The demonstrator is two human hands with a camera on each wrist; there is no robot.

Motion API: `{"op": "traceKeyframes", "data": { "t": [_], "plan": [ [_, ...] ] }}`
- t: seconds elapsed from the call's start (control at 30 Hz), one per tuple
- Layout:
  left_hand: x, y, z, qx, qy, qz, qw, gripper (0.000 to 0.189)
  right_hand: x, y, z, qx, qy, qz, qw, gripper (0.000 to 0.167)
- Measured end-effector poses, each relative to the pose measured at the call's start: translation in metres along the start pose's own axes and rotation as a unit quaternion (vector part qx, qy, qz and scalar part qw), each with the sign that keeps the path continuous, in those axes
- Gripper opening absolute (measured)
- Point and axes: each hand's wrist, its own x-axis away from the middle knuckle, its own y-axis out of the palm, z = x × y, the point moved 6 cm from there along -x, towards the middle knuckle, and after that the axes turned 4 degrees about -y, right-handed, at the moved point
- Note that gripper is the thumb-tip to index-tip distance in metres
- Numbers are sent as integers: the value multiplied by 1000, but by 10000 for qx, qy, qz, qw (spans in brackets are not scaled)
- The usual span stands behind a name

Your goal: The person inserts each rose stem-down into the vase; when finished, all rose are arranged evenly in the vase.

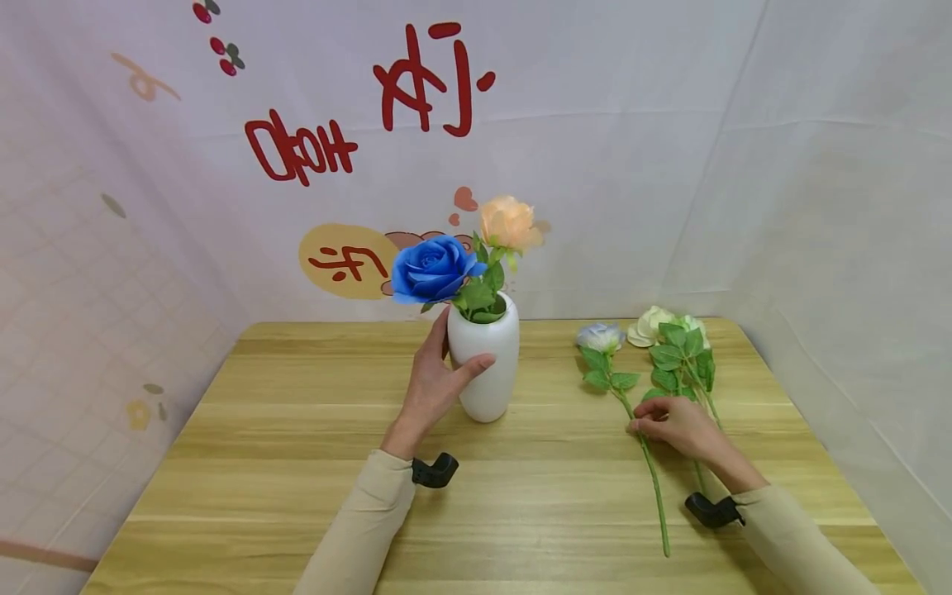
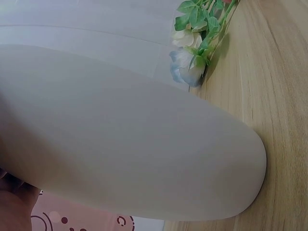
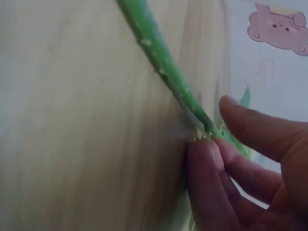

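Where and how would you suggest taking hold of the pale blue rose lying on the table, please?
I would probably take the pale blue rose by its bare green stem, just below the leaves, pinching across it from the right, where the right grip is. The stem is slim and points toward the person, while the leaves spread near the far end.

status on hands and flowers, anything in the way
Left hand holding smooth white vase, blue rose and peach flower inside. Right hand at green stem of pale-blue flower, grip unclear. Leafy cream-white flowers close alongside, possible snag.
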Motion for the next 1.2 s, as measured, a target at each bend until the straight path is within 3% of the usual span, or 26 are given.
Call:
{"op": "traceKeyframes", "data": {
  "t": [0.17,0.27,0.4,0.5,0.6,0.87,0.97,1.2],
  "plan": [
    [0,0,0,37,32,-12,10000,95,-4,0,-3,430,147,-41,9990,29],
    [-1,1,0,43,16,-9,10000,98,-6,0,-3,418,225,-56,9989,25],
    [-1,2,-1,41,-35,-33,10000,102,-4,1,-5,-525,334,-217,9978,25],
    [-2,2,0,19,-26,-42,10000,101,-2,-2,-11,-1460,378,-287,9881,27],
    [-2,1,1,2,-23,-22,10000,100,-3,-10,-22,-2007,315,-236,9789,31],
    [1,-1,1,44,-54,-11,10000,102,-4,-40,-57,-2358,-82,391,9710,42],
    [1,-1,1,44,-52,0,10000,102,-4,-50,-70,-2639,-251,692,9617,40],
    [1,-1,1,22,28,8,10000,102,-1,-68,-97,-3410,-693,1215,9296,22]
  ]
}}
